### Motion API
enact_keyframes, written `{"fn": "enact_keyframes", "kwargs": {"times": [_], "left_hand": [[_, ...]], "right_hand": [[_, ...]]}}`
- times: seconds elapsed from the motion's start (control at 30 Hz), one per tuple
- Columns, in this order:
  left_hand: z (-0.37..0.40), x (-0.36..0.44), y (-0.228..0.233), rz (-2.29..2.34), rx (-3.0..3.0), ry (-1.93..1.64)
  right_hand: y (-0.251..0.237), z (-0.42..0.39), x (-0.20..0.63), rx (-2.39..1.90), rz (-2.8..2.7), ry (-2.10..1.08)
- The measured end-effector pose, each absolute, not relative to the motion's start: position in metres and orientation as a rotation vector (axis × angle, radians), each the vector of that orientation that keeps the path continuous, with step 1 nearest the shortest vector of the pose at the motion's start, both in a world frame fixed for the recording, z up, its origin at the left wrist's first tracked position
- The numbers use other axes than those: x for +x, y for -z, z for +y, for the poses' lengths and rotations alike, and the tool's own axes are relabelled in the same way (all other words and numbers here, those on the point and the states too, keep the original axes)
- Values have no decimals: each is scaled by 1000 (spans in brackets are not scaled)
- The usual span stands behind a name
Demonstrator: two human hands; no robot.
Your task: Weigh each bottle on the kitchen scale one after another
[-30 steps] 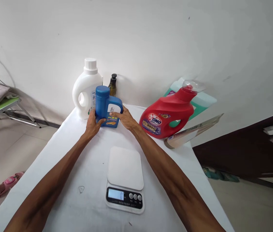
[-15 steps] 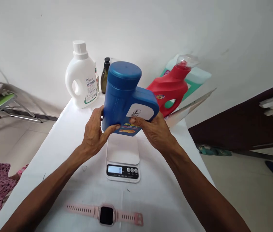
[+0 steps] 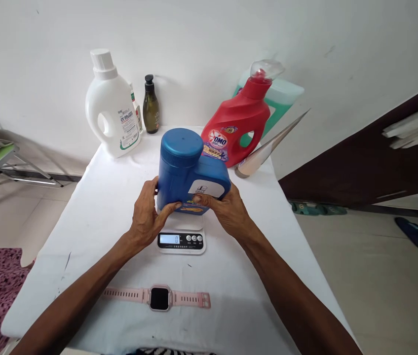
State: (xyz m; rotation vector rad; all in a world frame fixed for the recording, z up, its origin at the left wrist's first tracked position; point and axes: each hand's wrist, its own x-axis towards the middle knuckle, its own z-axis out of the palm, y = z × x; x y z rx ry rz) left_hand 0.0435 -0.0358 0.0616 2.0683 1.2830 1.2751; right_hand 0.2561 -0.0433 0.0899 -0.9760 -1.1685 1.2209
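Held upright over the platform of the kitchen scale, just above or on it — cannot tell which: a squat blue bottle of smooth matte plastic, with a wide round ribbed cap and a pale label on its shoulder. Scale display reading 0. Clamped on the bottle from both sides: left hand wrapped round the lower left wall, thumb across the front; right hand pressed to the lower right, fingers curled on the label edge. Hands apart from one another, bottle between them.

Spread over the tabletop, a white cloth, slightly creased. Along the far edge: a glossy white jug with a handle hole and screw cap, a slim dark glass bottle beside it, and a red detergent bottle leaning back with a clear cap. Near the front edge, laid flat, a pink watch with a rubbery strap.

Compared with half a second ago: bottle lowered and brought down onto the scale; a second ago, gripped at the far edge beside the white jug.
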Motion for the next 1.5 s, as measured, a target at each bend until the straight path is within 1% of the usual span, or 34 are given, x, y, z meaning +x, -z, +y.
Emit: {"fn": "enact_keyframes", "kwargs": {"times": [0.27,0.63,0.8,0.9,1.03,1.2,1.33,1.5], "left_hand": [[-36,42,-51,1283,2053,-1299],[-36,36,-52,1240,2052,-1254],[-38,26,-57,1170,2049,-1185],[-34,22,-55,1085,1948,-1195],[-16,18,-40,1102,1607,-1313],[10,10,-10,1239,1259,-1455],[16,5,0,1228,1212,-1488],[14,6,0,1244,1255,-1484]], "right_hand": [[-88,-44,254,-1037,-1151,-1213],[-84,-46,253,-1091,-1214,-1149],[-80,-50,258,-1083,-1232,-1193],[-75,-54,266,-1026,-1228,-1172],[-57,-61,275,-1087,-1046,-1033],[-15,-69,285,-1279,-710,-826],[4,-70,288,-1289,-685,-760],[6,-69,288,-1305,-721,-745]]}}
